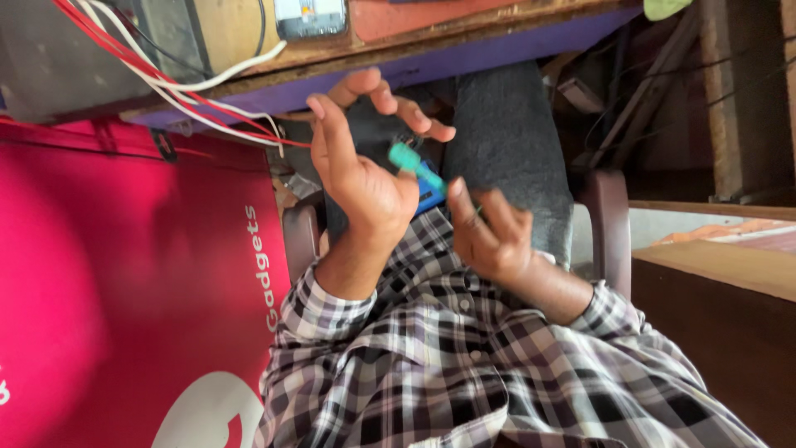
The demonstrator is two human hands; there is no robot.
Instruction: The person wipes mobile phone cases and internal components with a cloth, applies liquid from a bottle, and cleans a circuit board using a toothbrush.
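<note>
A small blue circuit board (429,189) with a green terminal block (405,156) is held over my lap, between my two hands. My right hand (489,232) pinches the board's lower edge, with the thumb tip against the blue part. My left hand (365,170) is raised just left of it, fingers apart and curled above the green block, and holds nothing that I can see. The heel of the left hand hides part of the board. Both sleeves are checked black and white, and grey trousers (506,141) lie behind the hands.
A wooden bench with a purple front edge (464,58) runs across the top, carrying a grey box (75,58) and red and white wires (191,95). A large red banner (124,274) fills the left. Brown chair arms (609,224) flank my lap, with wooden furniture (721,282) on the right.
</note>
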